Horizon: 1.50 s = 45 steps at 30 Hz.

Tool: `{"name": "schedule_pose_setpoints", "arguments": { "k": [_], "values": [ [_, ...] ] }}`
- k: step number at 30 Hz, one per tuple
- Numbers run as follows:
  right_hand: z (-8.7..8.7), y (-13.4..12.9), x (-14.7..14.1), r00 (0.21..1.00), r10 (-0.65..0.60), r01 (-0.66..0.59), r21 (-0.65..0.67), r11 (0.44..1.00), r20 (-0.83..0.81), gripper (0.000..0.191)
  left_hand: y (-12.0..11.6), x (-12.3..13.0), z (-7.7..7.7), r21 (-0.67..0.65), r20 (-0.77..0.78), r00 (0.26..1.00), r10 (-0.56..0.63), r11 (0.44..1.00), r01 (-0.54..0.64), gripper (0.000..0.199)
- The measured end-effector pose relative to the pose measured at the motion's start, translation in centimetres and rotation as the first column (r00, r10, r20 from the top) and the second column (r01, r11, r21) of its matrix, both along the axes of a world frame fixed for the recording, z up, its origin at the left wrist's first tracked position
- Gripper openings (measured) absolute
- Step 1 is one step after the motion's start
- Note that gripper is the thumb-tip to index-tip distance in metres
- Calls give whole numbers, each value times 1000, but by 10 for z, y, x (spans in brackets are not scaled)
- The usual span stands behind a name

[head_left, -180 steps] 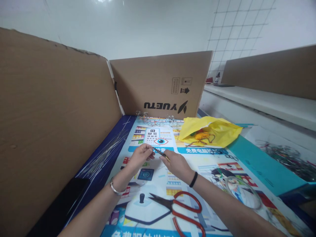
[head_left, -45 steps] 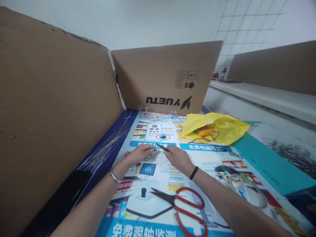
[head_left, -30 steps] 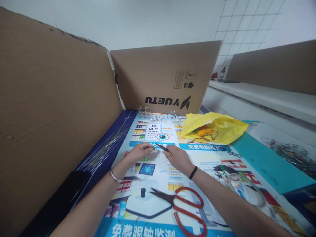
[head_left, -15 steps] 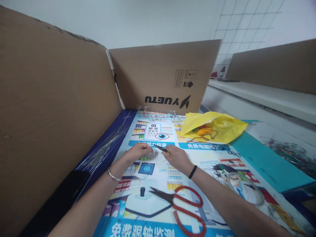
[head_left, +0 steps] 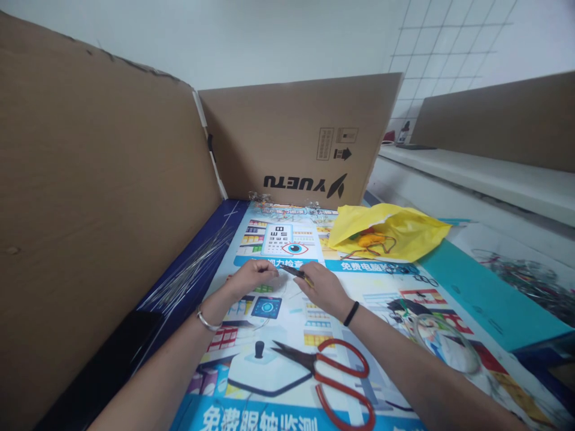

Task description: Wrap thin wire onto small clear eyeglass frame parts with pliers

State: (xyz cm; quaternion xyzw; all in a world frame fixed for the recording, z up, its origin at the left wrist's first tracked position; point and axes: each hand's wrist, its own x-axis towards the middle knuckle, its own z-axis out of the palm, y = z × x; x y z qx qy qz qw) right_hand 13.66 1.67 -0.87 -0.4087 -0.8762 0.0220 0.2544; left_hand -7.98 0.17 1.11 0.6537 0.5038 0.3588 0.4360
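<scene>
From here, the right hand (head_left: 324, 288) clasps pliers (head_left: 294, 272) pointing to ten o'clock, beside the left hand (head_left: 252, 277), pinched together on what I can't tell, close work needing steady fingers.

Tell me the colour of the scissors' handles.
The handles are red, seen best in the head view.

Head view — single camera, worn on the person's head; faces forward and down over the printed tabletop (head_left: 287, 323). Both forearms enter from the lower edge, near; upright cardboard panel (head_left: 291, 131) beyond, farther off — no second view shares the scene.
</scene>
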Motion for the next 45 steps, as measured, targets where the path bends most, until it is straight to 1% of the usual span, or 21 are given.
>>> {"name": "schedule_pose_setpoints", "arguments": {
  "k": [3,7,9,11,14,18,20,23,29,35,40,45],
  "values": [
    [0,1,1,998,11,-7,64,998,-56,22,1,-1,-1,68,-30,999,21,998,-19,19],
    [1,-1,3,986,44,-11,202,979,-160,23,1,0,2,200,-82,990,115,975,-97,17],
    [1,-3,3,987,54,-15,244,970,-153,24,1,1,3,277,-106,979,173,951,-138,15],
    [2,-4,2,994,28,-1,256,967,-104,25,0,3,5,356,-127,967,219,920,-161,13],
    [4,-6,2,998,-41,49,261,964,-37,26,-3,6,7,458,-166,957,238,878,-138,13],
    [7,-6,2,995,-98,87,294,952,21,27,-8,11,9,530,-222,955,196,847,-51,15],
    [8,-6,2,993,-105,85,314,946,46,26,-9,13,9,533,-240,954,180,846,-25,16],
    [9,-6,3,992,-110,80,342,936,68,27,-10,15,10,508,-247,956,158,861,-11,16],
    [10,-5,4,988,-116,69,370,927,107,26,-10,14,14,413,-169,979,111,910,-32,14],
    [12,-5,5,980,-129,56,409,911,152,26,-11,12,15,348,-116,992,53,937,-10,16],
    [12,-6,6,971,-139,39,443,896,195,28,-12,11,18,332,-132,991,12,943,33,17],
    [12,-8,5,975,-127,30,458,889,184,28,-12,10,21,335,-170,985,0,940,58,18]
  ]
}}
